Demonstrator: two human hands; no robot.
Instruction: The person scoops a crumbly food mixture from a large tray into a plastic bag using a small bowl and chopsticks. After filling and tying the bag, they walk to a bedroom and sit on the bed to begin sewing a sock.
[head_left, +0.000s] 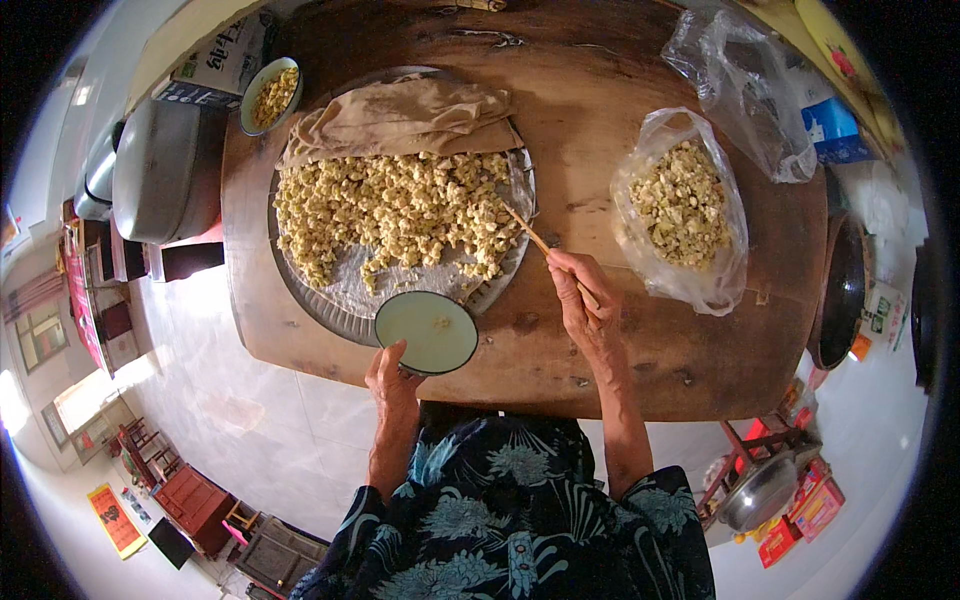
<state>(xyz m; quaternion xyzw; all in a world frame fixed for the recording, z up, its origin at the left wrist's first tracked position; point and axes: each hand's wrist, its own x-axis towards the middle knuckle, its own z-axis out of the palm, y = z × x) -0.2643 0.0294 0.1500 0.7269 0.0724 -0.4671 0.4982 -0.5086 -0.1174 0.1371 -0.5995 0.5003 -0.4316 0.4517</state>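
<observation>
My left hand (394, 375) grips the near rim of a pale green enamel bowl (420, 337) with a dark edge and a small clump of crumbs inside. The bowl overlaps the near edge of a round ridged tray (300, 292). Between the fingers of my right hand (589, 296) is a pair of wooden chopsticks (531, 231); their tips reach the right side of a layer of pale yellow crumbly food pieces (397, 202) on the tray. A folded brown cloth (397, 116) covers the tray's far part.
On the wooden table (577, 150), a clear plastic bag (626, 202) of similar pieces (679, 206) lies at right. A second bowl (292, 101) with food stands at far left near a carton (225, 60). Crumpled plastic (742, 90) and a blue box (836, 127) are at far right.
</observation>
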